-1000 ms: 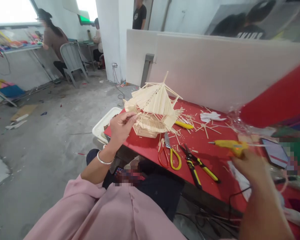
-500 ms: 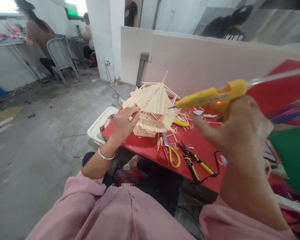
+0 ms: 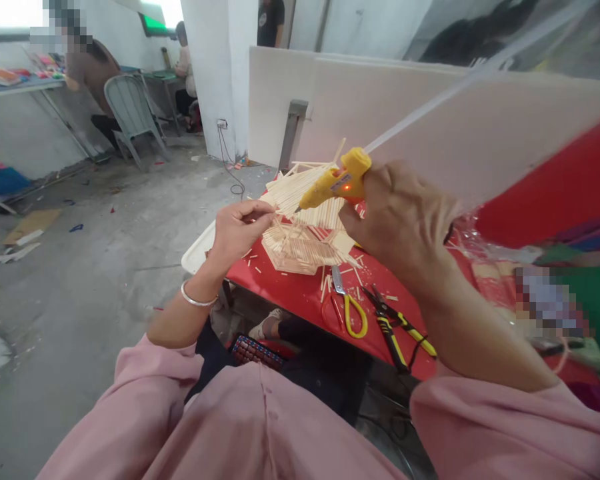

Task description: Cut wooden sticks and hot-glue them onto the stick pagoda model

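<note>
My right hand (image 3: 400, 220) is closed around a yellow hot glue gun (image 3: 333, 183) with a lit orange light and a long clear glue stick at its back. Its nozzle points down-left, close to the layered roof of a model (image 3: 307, 220) built from thin wooden sticks. At the model's left edge my left hand (image 3: 243, 230) is closed in a pinch, a bangle on its wrist. What lies between those fingertips is too small to make out. The right hand and glue gun hide part of the roof.
On the red table (image 3: 290, 297) lie scissors (image 3: 350, 310) with red and yellow handles, black-and-yellow pliers (image 3: 393, 327) and scattered stick pieces. A white tub (image 3: 197, 250) stands left of the table. White boards (image 3: 405, 113) rise behind it. People sit farther back.
My right hand has brought the glue gun left, its nozzle now over the roof near my left fingers. The left hand has shifted slightly left, its fingertips pinched at the roof's edge.
</note>
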`<state>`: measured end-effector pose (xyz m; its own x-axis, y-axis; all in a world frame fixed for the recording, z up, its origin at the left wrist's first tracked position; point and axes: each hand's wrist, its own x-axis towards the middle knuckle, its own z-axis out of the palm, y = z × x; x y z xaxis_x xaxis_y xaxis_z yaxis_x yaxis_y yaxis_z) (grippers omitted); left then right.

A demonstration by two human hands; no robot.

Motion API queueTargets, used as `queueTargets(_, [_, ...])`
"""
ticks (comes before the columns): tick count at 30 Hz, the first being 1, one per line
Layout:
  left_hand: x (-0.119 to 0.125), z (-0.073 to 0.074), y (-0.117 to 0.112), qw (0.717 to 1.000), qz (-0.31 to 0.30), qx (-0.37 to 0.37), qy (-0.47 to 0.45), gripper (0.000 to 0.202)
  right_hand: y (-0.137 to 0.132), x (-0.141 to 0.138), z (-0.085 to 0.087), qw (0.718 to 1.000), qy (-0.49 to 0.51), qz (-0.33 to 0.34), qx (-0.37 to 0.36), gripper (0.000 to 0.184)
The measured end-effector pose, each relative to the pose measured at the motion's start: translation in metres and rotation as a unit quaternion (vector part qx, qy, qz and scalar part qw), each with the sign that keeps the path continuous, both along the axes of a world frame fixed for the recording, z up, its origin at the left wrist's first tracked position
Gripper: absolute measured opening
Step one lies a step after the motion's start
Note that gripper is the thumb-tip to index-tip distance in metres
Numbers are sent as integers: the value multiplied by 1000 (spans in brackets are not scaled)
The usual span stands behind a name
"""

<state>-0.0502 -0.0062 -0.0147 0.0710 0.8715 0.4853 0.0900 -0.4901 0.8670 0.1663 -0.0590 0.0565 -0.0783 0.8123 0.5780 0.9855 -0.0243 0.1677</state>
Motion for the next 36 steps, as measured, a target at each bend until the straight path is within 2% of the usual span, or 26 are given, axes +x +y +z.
queueTargets(4, [3,-7,2,999,-2,-24,-33,5,2,-3,2,1000,8,8,-25,44])
queueTargets(8, [4,-11,6,999,-24,-15,-30,6,3,-1,0,1000,-14,-1,-23,44])
queueTargets(15, [9,-19,13,993,27,95,63,13,4,-1,-1,999,-20,-6,-30,43])
queueTargets(23, [13,-16,16,968,51,210,123,15,6,0,-1,999,-18,-14,-40,43])
queueTargets(29, [15,-13,18,952,54,249,169,15,6,0,-2,998,-43,-27,-29,40])
queueTargets(36, [16,-13,20,947,48,265,175,16,6,1,-1,999,-5,-15,-47,39])
